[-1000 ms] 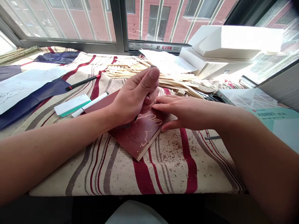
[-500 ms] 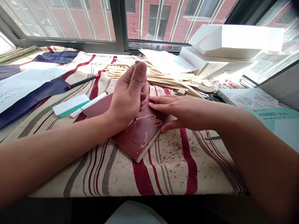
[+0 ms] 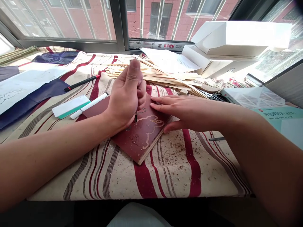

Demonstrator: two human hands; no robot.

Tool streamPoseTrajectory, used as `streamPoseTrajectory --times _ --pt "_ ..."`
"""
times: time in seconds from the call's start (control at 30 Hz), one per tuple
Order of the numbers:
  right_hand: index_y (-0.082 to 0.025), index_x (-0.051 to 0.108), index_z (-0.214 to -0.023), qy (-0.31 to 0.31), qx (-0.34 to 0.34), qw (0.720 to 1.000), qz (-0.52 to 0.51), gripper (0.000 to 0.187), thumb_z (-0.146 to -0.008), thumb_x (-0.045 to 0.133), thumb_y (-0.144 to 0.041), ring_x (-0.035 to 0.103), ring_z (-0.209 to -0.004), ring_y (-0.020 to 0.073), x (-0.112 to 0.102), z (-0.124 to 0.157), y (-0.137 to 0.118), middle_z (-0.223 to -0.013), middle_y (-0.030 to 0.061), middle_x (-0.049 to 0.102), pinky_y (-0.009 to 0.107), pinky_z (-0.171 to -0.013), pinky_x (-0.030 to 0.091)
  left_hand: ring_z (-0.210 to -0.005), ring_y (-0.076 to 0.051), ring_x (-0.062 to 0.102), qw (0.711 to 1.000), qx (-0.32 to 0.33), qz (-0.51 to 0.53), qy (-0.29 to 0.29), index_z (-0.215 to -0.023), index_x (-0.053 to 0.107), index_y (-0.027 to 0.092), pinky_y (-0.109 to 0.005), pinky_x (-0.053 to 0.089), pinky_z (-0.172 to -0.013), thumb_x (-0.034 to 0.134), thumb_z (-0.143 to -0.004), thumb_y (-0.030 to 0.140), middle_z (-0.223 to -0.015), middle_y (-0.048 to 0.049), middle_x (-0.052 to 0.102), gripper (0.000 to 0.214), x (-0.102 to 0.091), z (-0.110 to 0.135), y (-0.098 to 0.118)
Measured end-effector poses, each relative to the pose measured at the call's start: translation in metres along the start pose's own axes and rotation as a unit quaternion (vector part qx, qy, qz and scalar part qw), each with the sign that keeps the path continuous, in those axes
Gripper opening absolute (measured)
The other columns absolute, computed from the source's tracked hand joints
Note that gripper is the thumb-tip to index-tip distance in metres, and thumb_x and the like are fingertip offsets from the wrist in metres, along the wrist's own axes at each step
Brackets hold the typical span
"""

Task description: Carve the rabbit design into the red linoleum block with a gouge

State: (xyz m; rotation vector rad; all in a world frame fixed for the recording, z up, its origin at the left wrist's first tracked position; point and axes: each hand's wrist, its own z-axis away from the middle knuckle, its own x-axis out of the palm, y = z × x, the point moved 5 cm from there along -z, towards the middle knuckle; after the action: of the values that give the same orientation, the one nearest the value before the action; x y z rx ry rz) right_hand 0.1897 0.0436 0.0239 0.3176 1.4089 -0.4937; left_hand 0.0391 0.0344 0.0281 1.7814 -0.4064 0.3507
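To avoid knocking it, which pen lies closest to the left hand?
The white marker, right beside the red board; the black pen lies farther from the left hand, beyond the marker.

There are two hands (image 3: 125,97), one small blade (image 3: 135,118) and one reddish wooden board (image 3: 139,135) on one striped cloth (image 3: 170,176). To the left lie one black pen (image 3: 80,83), one white marker (image 3: 90,105) and one white-and-green scraper (image 3: 70,106). On the far side sit one pile of thin wooden strips (image 3: 165,75) and, far right, two white boxes (image 3: 241,37).
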Motion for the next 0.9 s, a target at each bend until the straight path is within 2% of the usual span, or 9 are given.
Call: streamPoseTrajectory --times 0.1,0.2,0.3,0.4,0.47,0.57,0.63,0.73,0.9 --pt "-0.016 0.050 -0.166 -0.008 0.002 1.000 0.001 0.079 -0.097 0.075 -0.045 0.048 -0.156 0.0420 0.000 0.000 0.000 -0.177 0.0176 0.036 0.056 -0.122 0.050 -0.035 -0.005 0.023 0.999 0.012 0.004 0.037 -0.062 0.043 0.021 -0.021 0.018 -0.036 0.054 -0.111 0.035 -0.048 0.0080 0.031 0.053 -0.002 0.003 0.003" --pt "-0.013 0.046 -0.167 -0.020 0.001 1.000 0.007 0.081 -0.098 0.074 -0.042 0.048 -0.156 0.0422 0.000 0.000 -0.001 -0.177 0.0193 0.034 0.056 -0.121 0.052 -0.033 -0.004 0.021 0.997 -0.063 0.011 -0.049 -0.063 0.043 0.021 -0.019 0.017 -0.035 0.041 -0.115 0.039 -0.046 0.0082 0.031 0.055 0.001 -0.004 -0.002" --pt "-0.011 0.045 -0.167 -0.019 0.004 1.000 0.006 0.083 -0.096 0.075 -0.040 0.050 -0.155 0.0423 0.000 -0.001 -0.001 -0.176 0.0206 0.036 0.055 -0.121 0.052 -0.033 -0.004 0.019 0.985 -0.136 0.022 -0.109 -0.064 0.043 0.021 -0.018 0.013 -0.034 0.050 -0.112 0.048 -0.046 0.0097 0.030 0.055 -0.001 -0.012 -0.007" --pt "-0.013 0.045 -0.168 -0.019 0.006 1.000 0.011 0.083 -0.096 0.076 -0.042 0.047 -0.157 0.0426 0.000 -0.001 0.000 -0.177 0.0186 0.036 0.057 -0.121 0.051 -0.033 -0.003 0.017 0.984 -0.151 0.019 -0.090 -0.064 0.043 0.021 -0.018 0.013 -0.034 0.058 -0.108 0.049 -0.045 0.0108 0.029 0.054 -0.003 -0.013 -0.010" --pt "-0.016 0.047 -0.167 -0.015 0.003 1.000 0.011 0.081 -0.096 0.075 -0.043 0.048 -0.156 0.0422 0.001 0.000 0.001 -0.177 0.0167 0.036 0.056 -0.120 0.052 -0.033 -0.004 0.021 0.992 -0.111 0.006 -0.060 -0.064 0.043 0.021 -0.019 0.015 -0.034 0.057 -0.109 0.045 -0.046 0.0099 0.030 0.053 -0.002 -0.008 -0.009" --pt "-0.021 0.050 -0.166 -0.004 -0.006 1.000 0.005 0.077 -0.097 0.074 -0.045 0.051 -0.154 0.0407 0.001 0.002 0.003 -0.177 0.0140 0.037 0.054 -0.118 0.054 -0.037 -0.005 0.032 1.000 0.019 -0.010 -0.019 -0.066 0.051 0.021 -0.021 0.023 -0.036 0.059 -0.109 0.034 -0.050 0.0073 0.039 0.046 0.002 0.004 0.001" --pt "-0.021 0.050 -0.166 -0.001 -0.010 1.000 0.001 0.077 -0.097 0.074 -0.046 0.051 -0.154 0.0409 0.001 0.002 0.003 -0.177 0.0144 0.037 0.054 -0.117 0.055 -0.037 -0.005 0.032 0.999 0.052 -0.006 -0.001 -0.065 0.051 0.022 -0.022 0.023 -0.036 0.063 -0.107 0.034 -0.050 0.0072 0.038 0.045 0.003 0.008 0.004" --pt "-0.018 0.048 -0.167 -0.004 -0.006 1.000 0.000 0.079 -0.097 0.074 -0.044 0.051 -0.154 0.0421 0.000 0.001 0.002 -0.177 0.0166 0.035 0.057 -0.118 0.054 -0.034 -0.004 0.025 1.000 -0.021 0.010 0.007 -0.062 0.043 0.021 -0.020 0.017 -0.034 0.056 -0.110 0.041 -0.047 0.0087 0.031 0.054 0.000 0.002 0.000" --pt "-0.015 0.048 -0.167 -0.014 -0.002 1.000 0.000 0.082 -0.095 0.077 -0.041 0.050 -0.155 0.0419 0.001 0.001 0.000 -0.176 0.0183 0.038 0.055 -0.121 0.052 -0.032 -0.003 0.018 0.988 -0.140 0.025 -0.057 -0.064 0.040 0.021 -0.016 0.014 -0.033 0.050 -0.111 0.050 -0.046 0.0105 0.027 0.056 -0.004 -0.012 -0.008"
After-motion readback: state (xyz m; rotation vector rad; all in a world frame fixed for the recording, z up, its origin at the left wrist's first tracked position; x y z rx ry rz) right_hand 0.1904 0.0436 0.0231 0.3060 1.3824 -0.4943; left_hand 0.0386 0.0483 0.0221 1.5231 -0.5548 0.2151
